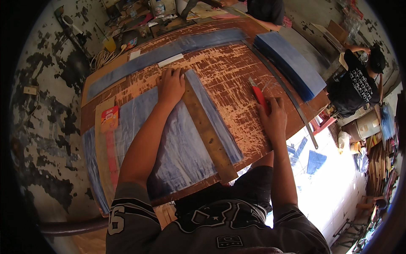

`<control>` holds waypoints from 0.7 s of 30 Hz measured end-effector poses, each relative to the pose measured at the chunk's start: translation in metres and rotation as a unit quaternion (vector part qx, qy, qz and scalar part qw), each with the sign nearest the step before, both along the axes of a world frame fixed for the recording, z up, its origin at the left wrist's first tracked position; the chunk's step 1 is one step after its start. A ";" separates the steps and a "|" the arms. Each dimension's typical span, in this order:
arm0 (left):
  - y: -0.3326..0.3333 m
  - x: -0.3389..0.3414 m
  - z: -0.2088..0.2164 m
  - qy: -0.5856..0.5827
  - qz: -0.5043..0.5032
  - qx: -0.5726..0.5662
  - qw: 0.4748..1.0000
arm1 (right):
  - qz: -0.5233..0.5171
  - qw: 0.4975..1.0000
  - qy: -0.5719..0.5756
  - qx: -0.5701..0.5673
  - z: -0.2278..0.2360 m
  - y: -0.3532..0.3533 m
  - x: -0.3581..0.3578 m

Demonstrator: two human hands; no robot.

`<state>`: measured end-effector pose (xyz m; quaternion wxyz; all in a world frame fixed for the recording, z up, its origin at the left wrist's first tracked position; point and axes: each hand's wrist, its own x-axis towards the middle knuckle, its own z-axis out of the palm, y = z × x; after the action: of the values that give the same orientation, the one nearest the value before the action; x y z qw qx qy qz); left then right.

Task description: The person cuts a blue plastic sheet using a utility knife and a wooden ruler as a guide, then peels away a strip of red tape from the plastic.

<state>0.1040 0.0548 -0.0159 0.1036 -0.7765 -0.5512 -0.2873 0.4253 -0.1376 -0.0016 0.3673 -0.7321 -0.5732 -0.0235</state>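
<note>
My left hand (170, 86) presses flat on the far end of a long wooden straightedge (208, 129), which lies along a sheet of translucent blue plastic (182, 148) on the worn brown table (237, 80). My right hand (272, 116) rests on the table to the right and grips a red utility knife (259, 95), blade pointing away from me. A narrow blue strip (215, 118) shows on the right side of the straightedge.
A stack of blue sheets (289, 63) and a long metal ruler (281, 86) lie at the right edge. A long blue strip (165, 53) runs along the far side. A red-and-yellow packet (109, 118) sits left. Another person (359, 82) crouches at right; clutter lies at the far end.
</note>
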 end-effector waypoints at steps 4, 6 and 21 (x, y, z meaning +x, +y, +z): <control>0.000 -0.001 0.001 -0.004 0.001 -0.017 1.000 | 0.002 1.000 0.005 -0.005 0.000 0.000 0.000; -0.001 -0.001 0.002 -0.004 -0.001 -0.013 1.000 | 0.002 1.000 0.006 -0.004 0.001 0.000 0.000; 0.001 -0.001 -0.003 0.005 -0.001 0.020 1.000 | 0.003 1.000 -0.002 0.005 -0.002 0.001 0.002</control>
<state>0.1027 0.0557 -0.0191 0.1215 -0.7763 -0.5443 -0.2939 0.4269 -0.1368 -0.0040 0.3702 -0.7282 -0.5762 -0.0265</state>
